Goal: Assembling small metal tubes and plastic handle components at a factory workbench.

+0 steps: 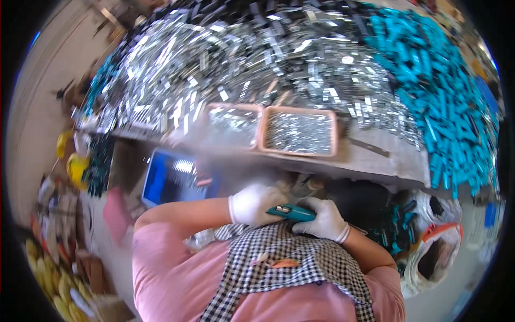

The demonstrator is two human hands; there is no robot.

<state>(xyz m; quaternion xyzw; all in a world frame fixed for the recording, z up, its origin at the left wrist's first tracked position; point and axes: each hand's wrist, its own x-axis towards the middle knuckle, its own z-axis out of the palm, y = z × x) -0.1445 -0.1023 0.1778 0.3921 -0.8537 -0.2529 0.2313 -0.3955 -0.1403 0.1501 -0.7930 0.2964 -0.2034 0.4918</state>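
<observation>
A teal cutter (292, 212) is held at the hands, on the near side of the right tray (335, 135) and close in front of the person's checked apron (328, 263). The right tray, pinkish and low-walled, is filled with small silvery metal pieces. Set against its left side, the left tray (236, 105) is of the same colour and also holds silvery pieces, smeared by blur. To the left of the right tray and nearer the person, a blue box (152, 180) holds some shiny pieces, too blurred to tell apart. To the right of the right tray and nearer, a white plastic bag (451, 252) with an orange band gapes open; its inside is dark.

The right hand (323, 219) has its fingers closed around the cutter's right end, the forearm slanting up from the lower right. The left hand (256, 205) is curled against the cutter's left end, its forearm almost level; how its fingers close there cannot be told.

Beyond the right tray spreads a heap of silvery strips (225, 64); to its right and beyond lies a pile of teal handles (434, 80).
</observation>
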